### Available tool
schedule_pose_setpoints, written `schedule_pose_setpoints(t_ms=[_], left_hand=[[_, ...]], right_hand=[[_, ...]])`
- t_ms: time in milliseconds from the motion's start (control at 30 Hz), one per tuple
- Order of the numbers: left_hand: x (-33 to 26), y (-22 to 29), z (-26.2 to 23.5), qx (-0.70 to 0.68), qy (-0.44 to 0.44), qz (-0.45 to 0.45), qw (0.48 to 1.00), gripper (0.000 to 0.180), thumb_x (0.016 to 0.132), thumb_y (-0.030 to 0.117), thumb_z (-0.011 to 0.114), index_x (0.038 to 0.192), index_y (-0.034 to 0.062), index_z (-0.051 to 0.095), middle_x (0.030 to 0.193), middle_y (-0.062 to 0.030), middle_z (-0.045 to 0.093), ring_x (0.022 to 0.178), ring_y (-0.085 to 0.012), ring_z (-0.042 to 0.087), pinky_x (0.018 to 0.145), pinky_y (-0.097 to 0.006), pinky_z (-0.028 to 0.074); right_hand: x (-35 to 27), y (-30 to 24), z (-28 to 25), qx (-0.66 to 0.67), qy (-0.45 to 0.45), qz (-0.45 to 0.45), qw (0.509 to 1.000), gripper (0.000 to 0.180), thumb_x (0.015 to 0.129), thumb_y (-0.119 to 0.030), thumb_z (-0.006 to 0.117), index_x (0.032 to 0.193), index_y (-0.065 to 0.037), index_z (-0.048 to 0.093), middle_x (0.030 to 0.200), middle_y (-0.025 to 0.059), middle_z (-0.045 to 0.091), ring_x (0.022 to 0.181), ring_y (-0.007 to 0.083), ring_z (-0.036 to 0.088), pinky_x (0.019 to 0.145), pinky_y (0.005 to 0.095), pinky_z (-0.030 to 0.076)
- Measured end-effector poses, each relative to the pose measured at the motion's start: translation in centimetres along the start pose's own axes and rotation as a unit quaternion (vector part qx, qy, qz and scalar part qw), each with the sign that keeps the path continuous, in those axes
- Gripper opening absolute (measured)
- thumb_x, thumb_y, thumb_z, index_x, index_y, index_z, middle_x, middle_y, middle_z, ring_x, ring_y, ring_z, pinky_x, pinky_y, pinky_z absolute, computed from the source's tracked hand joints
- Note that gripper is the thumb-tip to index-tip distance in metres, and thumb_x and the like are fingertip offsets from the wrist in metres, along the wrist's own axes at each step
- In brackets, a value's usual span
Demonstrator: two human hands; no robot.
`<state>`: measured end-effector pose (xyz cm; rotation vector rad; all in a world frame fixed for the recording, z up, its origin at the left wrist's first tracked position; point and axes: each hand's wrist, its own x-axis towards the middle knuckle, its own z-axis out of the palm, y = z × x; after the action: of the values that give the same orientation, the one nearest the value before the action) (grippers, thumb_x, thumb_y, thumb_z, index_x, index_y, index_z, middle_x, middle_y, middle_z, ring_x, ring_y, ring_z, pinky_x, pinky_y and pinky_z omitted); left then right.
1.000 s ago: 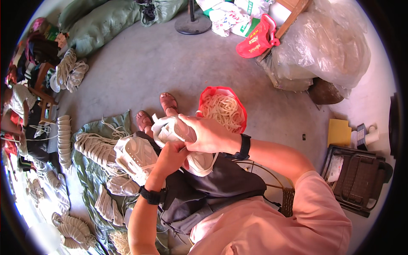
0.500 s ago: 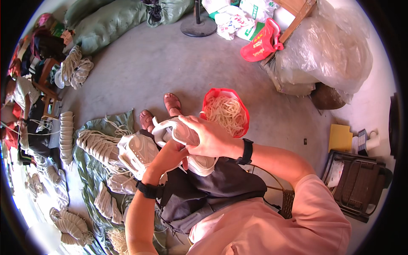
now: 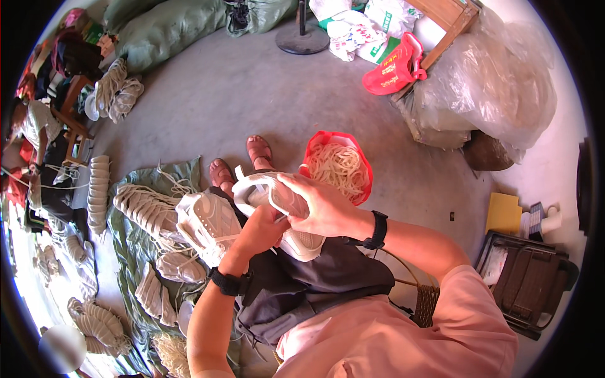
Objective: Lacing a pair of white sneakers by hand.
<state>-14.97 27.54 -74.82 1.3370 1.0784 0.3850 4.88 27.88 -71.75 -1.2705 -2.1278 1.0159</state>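
Note:
A whitish sneaker (image 3: 255, 187) is held over my lap, its collar pointing away from me. My right hand (image 3: 328, 206) wraps the shoe's right side, with the thumb over the upper. My left hand (image 3: 259, 232) is closed against the near left side, its fingertips partly hidden by the shoe and my other hand. Whether they pinch a lace cannot be made out. A second pale sneaker (image 3: 208, 220) rests by my left knee, next to my left wrist. Just beyond my right hand stands a red-rimmed container (image 3: 365, 189) full of cream shoelaces (image 3: 337, 169).
At left, a green sheet (image 3: 126, 258) carries rows of nested shoes (image 3: 142, 205). Another person (image 3: 41, 132) sits at far left. Green sacks (image 3: 170, 34) and a round stand base (image 3: 302, 42) lie ahead. Clear plastic bags (image 3: 485, 88) and a folded brown chair (image 3: 526, 277) stand right.
The view has shifted slightly. Both hands stay on the sneaker, and my right hand has shifted a little along its upper.

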Motion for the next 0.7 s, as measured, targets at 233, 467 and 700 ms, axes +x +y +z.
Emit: schedule_pose_setpoints(t_ms=[233, 467, 700], left_hand=[[-0.1, -0.8, -0.5, -0.017, 0.005, 0.022, 1.0, 0.018, 0.094, 0.017, 0.067, 0.104, 0.0022, 0.068, 0.063, 0.0008, 0.056, 0.051, -0.0086, 0.052, 0.048, -0.028, 0.041], [-0.3, 0.4, -0.3, -0.043, -0.001, -0.001, 0.999, 0.016, 0.094, 0.013, 0.066, 0.105, 0.0022, 0.067, 0.064, 0.0007, 0.055, 0.052, -0.0094, 0.052, 0.049, -0.027, 0.04], [-0.3, -1.2, 0.9, 0.092, 0.13, 0.052, 0.986, 0.021, 0.093, 0.015, 0.06, 0.106, 0.0003, 0.066, 0.076, -0.0157, 0.067, 0.067, -0.0311, 0.065, 0.064, -0.043, 0.05]], right_hand=[[0.2, -0.5, 0.6, -0.009, -0.007, 0.006, 1.0, 0.077, 0.078, -0.015, 0.073, 0.146, 0.001, 0.042, 0.134, 0.0227, 0.056, 0.119, 0.0392, 0.058, 0.101, 0.0433, 0.048], [0.0, -1.0, 0.7, -0.009, -0.019, 0.032, 0.999, 0.076, 0.078, -0.012, 0.07, 0.147, 0.0, 0.04, 0.134, 0.0224, 0.056, 0.117, 0.0397, 0.059, 0.099, 0.0446, 0.049], [0.2, -0.5, 0.6, 0.014, -0.002, 0.028, 1.0, 0.074, 0.078, -0.011, 0.069, 0.146, 0.001, 0.042, 0.125, 0.0235, 0.062, 0.112, 0.0399, 0.063, 0.095, 0.0437, 0.051]])
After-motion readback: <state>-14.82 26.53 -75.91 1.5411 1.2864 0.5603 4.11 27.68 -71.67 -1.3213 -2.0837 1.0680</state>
